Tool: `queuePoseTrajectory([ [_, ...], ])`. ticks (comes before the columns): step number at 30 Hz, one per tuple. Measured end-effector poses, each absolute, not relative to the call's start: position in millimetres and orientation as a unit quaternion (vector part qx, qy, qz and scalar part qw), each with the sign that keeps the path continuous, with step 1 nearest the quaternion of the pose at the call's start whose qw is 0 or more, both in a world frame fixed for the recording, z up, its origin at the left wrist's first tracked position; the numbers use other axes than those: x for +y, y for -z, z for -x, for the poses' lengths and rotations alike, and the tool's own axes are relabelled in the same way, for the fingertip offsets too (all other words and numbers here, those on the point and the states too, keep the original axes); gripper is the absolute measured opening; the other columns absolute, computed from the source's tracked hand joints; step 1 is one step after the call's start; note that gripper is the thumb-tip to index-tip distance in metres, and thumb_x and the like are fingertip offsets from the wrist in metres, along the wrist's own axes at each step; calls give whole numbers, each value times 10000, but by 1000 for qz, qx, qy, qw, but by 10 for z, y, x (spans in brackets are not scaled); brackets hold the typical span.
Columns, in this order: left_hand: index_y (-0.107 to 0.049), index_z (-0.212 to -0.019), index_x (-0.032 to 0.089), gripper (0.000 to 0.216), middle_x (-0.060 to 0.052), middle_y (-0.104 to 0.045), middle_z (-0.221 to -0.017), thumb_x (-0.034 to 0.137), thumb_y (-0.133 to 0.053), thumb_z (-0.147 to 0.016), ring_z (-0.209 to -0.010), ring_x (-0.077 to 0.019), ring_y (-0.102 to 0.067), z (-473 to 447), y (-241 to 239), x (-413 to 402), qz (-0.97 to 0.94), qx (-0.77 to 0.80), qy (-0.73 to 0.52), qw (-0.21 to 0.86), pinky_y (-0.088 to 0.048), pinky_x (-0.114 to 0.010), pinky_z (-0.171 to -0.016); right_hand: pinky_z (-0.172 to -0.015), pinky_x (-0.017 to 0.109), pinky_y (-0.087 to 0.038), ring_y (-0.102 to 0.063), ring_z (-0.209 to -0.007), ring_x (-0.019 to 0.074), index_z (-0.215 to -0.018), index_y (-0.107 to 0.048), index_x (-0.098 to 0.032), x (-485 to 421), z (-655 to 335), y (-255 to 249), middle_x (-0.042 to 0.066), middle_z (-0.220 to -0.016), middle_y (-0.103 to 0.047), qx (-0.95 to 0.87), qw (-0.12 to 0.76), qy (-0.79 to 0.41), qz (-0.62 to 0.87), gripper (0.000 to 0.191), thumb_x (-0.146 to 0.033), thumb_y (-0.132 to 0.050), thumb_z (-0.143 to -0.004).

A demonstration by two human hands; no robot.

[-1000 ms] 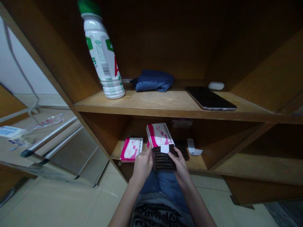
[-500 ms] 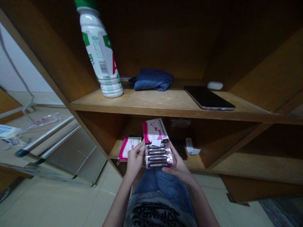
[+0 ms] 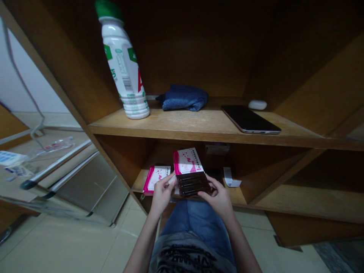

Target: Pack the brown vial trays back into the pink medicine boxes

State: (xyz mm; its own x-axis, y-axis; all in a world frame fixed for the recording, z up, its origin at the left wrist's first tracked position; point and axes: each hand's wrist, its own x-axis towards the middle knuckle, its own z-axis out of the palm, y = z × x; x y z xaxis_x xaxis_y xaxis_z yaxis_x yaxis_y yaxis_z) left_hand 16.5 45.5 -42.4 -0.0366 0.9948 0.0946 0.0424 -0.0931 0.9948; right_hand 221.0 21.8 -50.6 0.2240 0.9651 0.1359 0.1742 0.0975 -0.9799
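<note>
A pink-and-white medicine box (image 3: 187, 162) is held in front of the lower shelf, its near end open. From that end sticks a tray of dark brown vials (image 3: 193, 184), lying side by side. My left hand (image 3: 163, 192) pinches the left side of the box at its open end, by a white flap. My right hand (image 3: 217, 195) is closed on the right edge of the vial tray, thumb on the near side. A second pink-and-white box (image 3: 157, 178) lies on the lower shelf just left of and behind my left hand.
On the upper shelf (image 3: 182, 125) stand a white bottle with green cap (image 3: 125, 72), a folded blue cloth (image 3: 184, 98), a black tablet (image 3: 250, 119) and a white earbud case (image 3: 257, 104). An opened white carton piece (image 3: 231, 178) lies on the lower shelf. A metal-framed rack (image 3: 62, 170) stands at left.
The vial tray has turned over, from its shiny foil-like side to the dark vials, and sits closer under the box. My right hand's fingers have shifted to its right edge.
</note>
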Motion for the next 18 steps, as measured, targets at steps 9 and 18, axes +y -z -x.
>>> queuePoseTrajectory([
  [9,-654,-960,92,393,-81,-737,-724,373,-673,-684,-588,-178,-667,-267,323,426,-476,493,-530,500,-509,-254,-533,-842,398,-431,-543,-960,273,-822,-661,-250,213,-2091,405,73,-995,-607,-515,587,-223,583,295,-395,-781,-595],
  [18,-652,-917,116,299,-63,-735,-753,340,-665,-720,-714,-195,-700,-360,213,335,-478,475,-545,499,-546,-264,-643,-809,398,-485,-624,-877,232,-982,-562,-187,297,-1963,498,74,-937,-670,-450,668,-279,523,352,-367,-703,-715],
])
